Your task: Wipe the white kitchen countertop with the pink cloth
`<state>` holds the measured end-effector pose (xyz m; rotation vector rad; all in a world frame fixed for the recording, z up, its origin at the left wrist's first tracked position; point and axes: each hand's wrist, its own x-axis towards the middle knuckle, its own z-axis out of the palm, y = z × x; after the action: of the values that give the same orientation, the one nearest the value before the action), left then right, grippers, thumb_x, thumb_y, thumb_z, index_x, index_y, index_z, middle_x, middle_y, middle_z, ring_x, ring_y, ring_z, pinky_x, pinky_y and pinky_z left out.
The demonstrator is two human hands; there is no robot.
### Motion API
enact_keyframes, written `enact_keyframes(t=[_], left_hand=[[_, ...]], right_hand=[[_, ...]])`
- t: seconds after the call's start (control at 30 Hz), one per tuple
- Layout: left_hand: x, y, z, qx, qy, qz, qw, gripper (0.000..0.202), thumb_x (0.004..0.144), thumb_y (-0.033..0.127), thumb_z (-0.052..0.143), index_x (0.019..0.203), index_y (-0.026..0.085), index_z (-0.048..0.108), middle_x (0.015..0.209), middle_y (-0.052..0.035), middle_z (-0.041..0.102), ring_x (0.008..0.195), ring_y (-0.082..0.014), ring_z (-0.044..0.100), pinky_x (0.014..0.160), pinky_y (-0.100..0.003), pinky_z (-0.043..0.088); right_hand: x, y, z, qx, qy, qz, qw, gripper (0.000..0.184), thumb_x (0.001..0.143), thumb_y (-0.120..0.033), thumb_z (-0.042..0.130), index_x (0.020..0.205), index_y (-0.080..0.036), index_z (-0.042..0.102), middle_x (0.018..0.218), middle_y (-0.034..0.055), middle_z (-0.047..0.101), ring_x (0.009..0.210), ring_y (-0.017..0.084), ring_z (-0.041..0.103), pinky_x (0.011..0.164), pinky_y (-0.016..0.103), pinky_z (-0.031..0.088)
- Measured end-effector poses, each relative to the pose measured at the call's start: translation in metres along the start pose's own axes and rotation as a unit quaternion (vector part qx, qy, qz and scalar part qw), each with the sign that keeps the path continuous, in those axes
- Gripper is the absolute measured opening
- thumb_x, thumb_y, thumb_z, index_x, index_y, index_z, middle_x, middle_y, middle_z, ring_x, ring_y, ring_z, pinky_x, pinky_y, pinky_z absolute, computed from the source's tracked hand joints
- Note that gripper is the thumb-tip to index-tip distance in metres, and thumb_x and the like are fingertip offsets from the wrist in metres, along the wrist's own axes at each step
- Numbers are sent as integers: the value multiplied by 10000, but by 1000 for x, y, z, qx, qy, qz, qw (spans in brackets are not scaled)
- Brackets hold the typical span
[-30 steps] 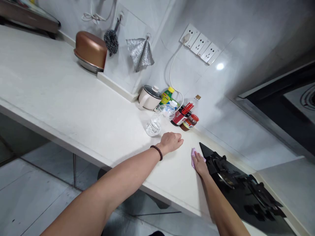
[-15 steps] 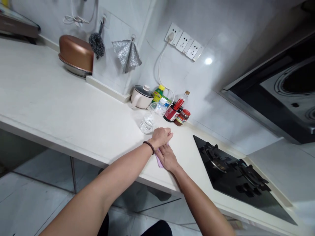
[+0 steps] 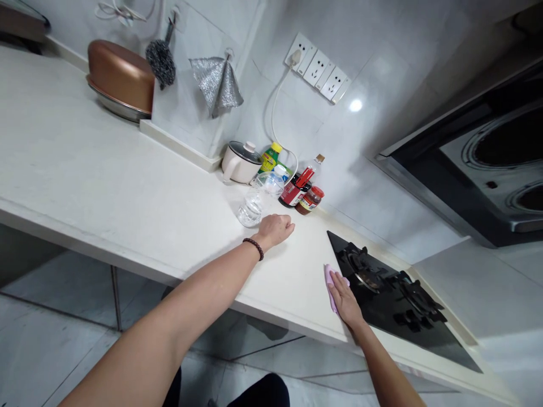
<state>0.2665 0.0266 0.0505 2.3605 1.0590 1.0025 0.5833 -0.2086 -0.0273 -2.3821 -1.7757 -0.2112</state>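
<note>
My right hand (image 3: 345, 298) presses down on a folded pink cloth (image 3: 331, 289) on the white countertop (image 3: 169, 215), at the left edge of the black gas hob (image 3: 390, 299). Its fingers lie over the cloth. My left hand (image 3: 275, 229) is closed in a fist just above or on the counter, with a dark beaded bracelet (image 3: 254, 247) at the wrist. Nothing shows in that fist, though the palm side is hidden. A clear glass vessel (image 3: 251, 208) stands close beside the left hand, toward the wall.
Along the wall stand a cream electric pot (image 3: 241, 163), a green bottle with a yellow cap (image 3: 270, 157), a dark jar with a red label (image 3: 292, 192) and a red-lidded jar (image 3: 310, 200). A copper-coloured pot (image 3: 121, 76) sits farther left. A range hood (image 3: 475, 158) overhangs the right.
My right hand has slid the pink cloth to the right, away from my left hand and up to the hob's edge. My left fist stays near the glass vessel. The view shifted slightly.
</note>
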Motion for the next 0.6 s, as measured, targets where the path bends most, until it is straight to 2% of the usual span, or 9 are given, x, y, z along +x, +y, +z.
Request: enact_keyframes(t=[0.1,0.2,0.37,0.47,0.53,0.6], left_hand=[[2,2,0,3,6,5,1000,316,938,391,474,840,212,715,841,-76,735,847,-232,676,682,-289,418],[4,6,2,5,1,7,1000,309,938,387,477,852,211,716,855,-79,739,855,-233,678,691,-289,423],[4,9,6,8,-6,9,1000,299,934,393,493,863,210,718,867,-82,740,877,-231,676,720,-285,430],[3,6,8,18,-1,8,1000,300,933,396,496,857,209,717,857,-76,741,863,-223,674,715,-279,427],[3,2,8,27,0,4,1000,306,934,403,495,851,209,716,845,-70,742,846,-215,674,701,-273,422],[3,-2,7,39,0,2,999,317,937,408,492,835,208,717,834,-69,744,830,-212,676,687,-271,419]], right_hand=[[2,-23,3,-9,-3,30,1000,705,998,-603,190,1563,-207,339,1603,60,335,1504,247,228,1238,466,173],[2,-65,4,6,-15,19,1000,706,1001,-610,222,1568,-202,325,1619,63,295,1513,261,195,1232,486,172],[10,-173,7,67,-31,-73,995,663,1010,-605,281,1574,-259,309,1648,24,204,1520,295,158,1221,525,156],[21,-237,6,105,-47,-137,984,637,1013,-592,315,1572,-286,309,1650,10,203,1520,312,148,1216,539,152],[26,-267,1,120,-54,-170,977,630,1016,-580,333,1576,-295,286,1646,14,227,1521,304,146,1215,538,160],[28,-282,-7,121,-68,-192,971,644,1018,-570,345,1585,-281,249,1651,29,219,1524,291,131,1218,528,163]])
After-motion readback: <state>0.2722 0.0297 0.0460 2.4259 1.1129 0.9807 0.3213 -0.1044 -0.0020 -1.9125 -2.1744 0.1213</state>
